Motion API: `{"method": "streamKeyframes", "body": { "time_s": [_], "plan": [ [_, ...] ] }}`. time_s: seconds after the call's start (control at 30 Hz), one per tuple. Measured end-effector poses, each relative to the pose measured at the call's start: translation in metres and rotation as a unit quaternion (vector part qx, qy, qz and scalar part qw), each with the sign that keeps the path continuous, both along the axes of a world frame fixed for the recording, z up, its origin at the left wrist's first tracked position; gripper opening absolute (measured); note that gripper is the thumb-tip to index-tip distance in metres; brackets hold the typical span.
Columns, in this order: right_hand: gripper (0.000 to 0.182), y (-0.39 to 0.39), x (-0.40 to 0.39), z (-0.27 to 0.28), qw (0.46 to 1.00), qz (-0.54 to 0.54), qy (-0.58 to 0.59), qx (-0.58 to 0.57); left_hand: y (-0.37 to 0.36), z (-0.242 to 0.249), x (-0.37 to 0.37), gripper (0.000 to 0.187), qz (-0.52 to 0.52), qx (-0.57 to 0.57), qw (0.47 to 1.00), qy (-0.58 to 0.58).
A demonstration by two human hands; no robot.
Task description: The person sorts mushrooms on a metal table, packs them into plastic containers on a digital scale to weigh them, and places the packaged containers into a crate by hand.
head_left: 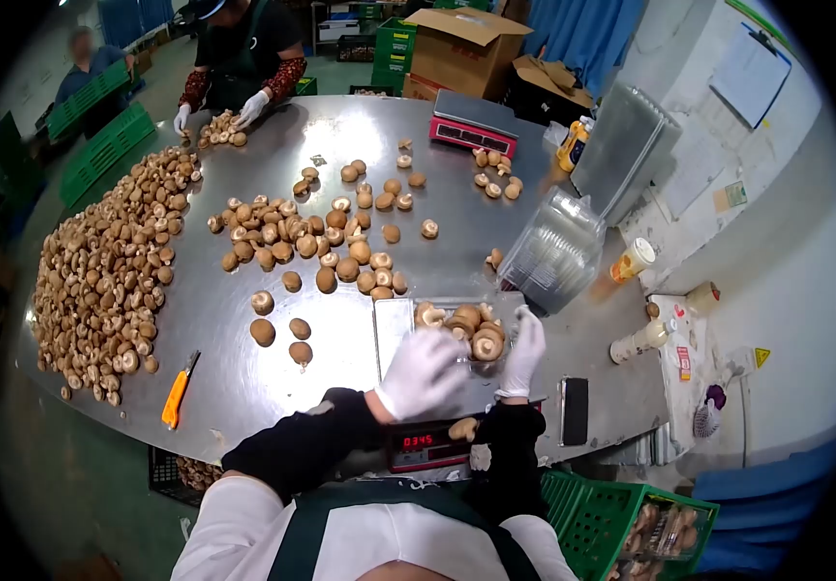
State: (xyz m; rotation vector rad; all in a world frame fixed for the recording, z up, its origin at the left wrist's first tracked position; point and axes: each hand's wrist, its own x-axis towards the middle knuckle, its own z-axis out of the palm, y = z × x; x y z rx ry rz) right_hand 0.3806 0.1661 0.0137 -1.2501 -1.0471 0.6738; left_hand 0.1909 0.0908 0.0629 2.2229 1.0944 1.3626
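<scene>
The one view comes from up on the person's head. It looks down and out in front, over the green apron at the bottom and across the big shiny table. The apron and the two hands, left and right, are close — the far side of the table is well away. Up top it sees a co-worker and a big brown box, and at the right a white wall. It sees very wide (the corners are dark and round) — and straight things near the sides look bent.
</scene>
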Motion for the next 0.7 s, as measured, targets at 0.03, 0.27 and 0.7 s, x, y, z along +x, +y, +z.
{"method": "streamKeyframes", "body": {
  "time_s": [0.03, 0.27, 0.7],
  "plan": [
    [0.026, -0.006, 0.005, 0.0, 0.999, -0.018, 0.038, 0.002, -0.013, 0.001, 0.003, 0.03, -0.098, -0.035, 0.994, 0.044],
    [0.021, -0.014, 0.0, -0.032, 0.99, -0.064, 0.12, 0.03, -0.055, -0.077, 0.034, 0.039, -0.126, 0.059, 0.941, 0.309],
    [0.02, -0.045, 0.075, 0.017, 0.952, -0.076, 0.266, 0.13, -0.085, -0.106, 0.06, 0.043, -0.332, 0.085, 0.856, 0.388]
  ]
}}
